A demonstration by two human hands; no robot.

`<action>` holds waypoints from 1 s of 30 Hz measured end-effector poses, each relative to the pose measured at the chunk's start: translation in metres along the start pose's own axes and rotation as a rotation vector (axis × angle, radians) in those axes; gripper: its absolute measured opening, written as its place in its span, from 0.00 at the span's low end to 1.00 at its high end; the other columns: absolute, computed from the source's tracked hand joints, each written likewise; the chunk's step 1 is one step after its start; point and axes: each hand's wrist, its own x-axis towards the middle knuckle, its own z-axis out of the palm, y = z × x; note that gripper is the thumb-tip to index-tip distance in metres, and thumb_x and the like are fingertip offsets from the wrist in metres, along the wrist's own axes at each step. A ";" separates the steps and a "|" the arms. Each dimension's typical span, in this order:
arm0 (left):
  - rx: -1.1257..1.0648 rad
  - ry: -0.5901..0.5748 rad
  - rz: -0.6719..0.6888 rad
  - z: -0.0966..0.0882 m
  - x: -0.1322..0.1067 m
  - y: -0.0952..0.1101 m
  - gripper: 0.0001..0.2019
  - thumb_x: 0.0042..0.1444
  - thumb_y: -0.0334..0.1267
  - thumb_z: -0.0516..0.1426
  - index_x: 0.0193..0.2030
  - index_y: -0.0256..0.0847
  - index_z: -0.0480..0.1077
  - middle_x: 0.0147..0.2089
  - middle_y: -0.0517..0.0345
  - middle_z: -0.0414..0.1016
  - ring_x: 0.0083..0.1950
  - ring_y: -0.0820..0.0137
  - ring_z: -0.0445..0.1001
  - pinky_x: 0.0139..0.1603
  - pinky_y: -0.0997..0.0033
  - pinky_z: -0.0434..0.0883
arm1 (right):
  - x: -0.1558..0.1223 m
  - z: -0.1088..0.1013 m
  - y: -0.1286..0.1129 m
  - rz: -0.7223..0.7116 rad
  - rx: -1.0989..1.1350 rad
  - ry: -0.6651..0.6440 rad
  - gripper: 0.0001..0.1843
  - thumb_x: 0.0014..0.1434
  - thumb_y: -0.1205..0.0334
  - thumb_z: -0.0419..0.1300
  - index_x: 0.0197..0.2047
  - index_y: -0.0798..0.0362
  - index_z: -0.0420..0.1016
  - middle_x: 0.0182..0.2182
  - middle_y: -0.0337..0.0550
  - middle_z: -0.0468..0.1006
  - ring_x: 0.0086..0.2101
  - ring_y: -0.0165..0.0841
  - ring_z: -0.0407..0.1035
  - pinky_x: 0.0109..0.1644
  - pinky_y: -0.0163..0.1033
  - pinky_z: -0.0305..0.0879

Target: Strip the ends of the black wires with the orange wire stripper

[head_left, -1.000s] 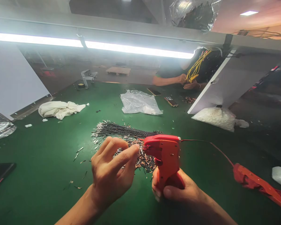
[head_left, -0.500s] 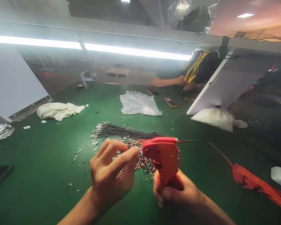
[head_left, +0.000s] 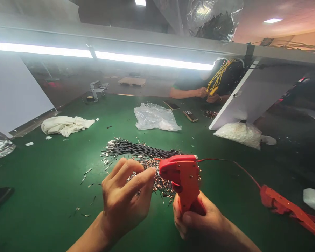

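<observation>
While the right hand [head_left: 201, 221] is clenched around the grip of a red-and-orange pistol-shaped hand tool [head_left: 185, 176], the tool stands upright above the near middle of the green-topped table [head_left: 55, 182], its nose facing left. Left hand [head_left: 123, 196]: fingers curled, thumb and index finger brought together just beside the nose; cannot tell whether a wire is pinched between them.

Beyond the hands, a long bundle of thin black wires with silvery ends [head_left: 141, 147] lies crosswise, silvery ends to the left, its right end partly behind the tool. Nearer, between the hands, a loose heap of short black and copper-coloured clippings [head_left: 164, 184]; stray bits lie left of it.

From the tool's rear a thin dark red cord [head_left: 248, 174] runs right to a second red-and-orange tool [head_left: 286, 202] at the near right.

Farther off: a crumpled translucent plastic bag [head_left: 156, 117] at centre, a bunched off-white cloth [head_left: 65, 125] to the left, a plump bag with whitish contents [head_left: 238, 134] to the right. At the far right side, a co-worker's hands [head_left: 202, 92] hold a bunch of yellow wires [head_left: 218, 77].
</observation>
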 end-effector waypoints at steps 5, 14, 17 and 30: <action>0.009 -0.022 0.005 0.003 0.001 0.001 0.10 0.52 0.21 0.61 0.38 0.39 0.73 0.29 0.60 0.69 0.30 0.74 0.65 0.29 0.73 0.64 | -0.002 0.003 0.010 0.038 0.055 0.112 0.21 0.51 0.44 0.67 0.28 0.53 0.66 0.17 0.32 0.63 0.18 0.25 0.57 0.24 0.34 0.58; 0.008 -0.083 0.006 0.008 -0.002 -0.003 0.09 0.55 0.22 0.60 0.41 0.35 0.71 0.29 0.59 0.72 0.29 0.77 0.68 0.29 0.76 0.67 | -0.002 0.005 0.014 0.014 0.009 0.233 0.26 0.55 0.40 0.62 0.21 0.53 0.61 0.12 0.30 0.57 0.13 0.22 0.49 0.16 0.31 0.48; 0.087 -0.110 -0.006 0.008 -0.004 -0.005 0.07 0.57 0.25 0.59 0.42 0.35 0.72 0.29 0.60 0.73 0.26 0.78 0.68 0.27 0.78 0.65 | 0.001 0.000 0.012 -0.014 0.062 0.151 0.23 0.55 0.43 0.63 0.25 0.55 0.67 0.16 0.34 0.63 0.17 0.24 0.56 0.20 0.32 0.54; 0.102 -0.153 0.122 0.007 -0.001 -0.008 0.10 0.54 0.21 0.60 0.40 0.37 0.73 0.27 0.61 0.71 0.28 0.75 0.64 0.29 0.75 0.64 | 0.001 -0.005 -0.022 -0.332 0.041 0.470 0.09 0.61 0.60 0.61 0.44 0.50 0.73 0.36 0.43 0.76 0.36 0.36 0.70 0.42 0.43 0.67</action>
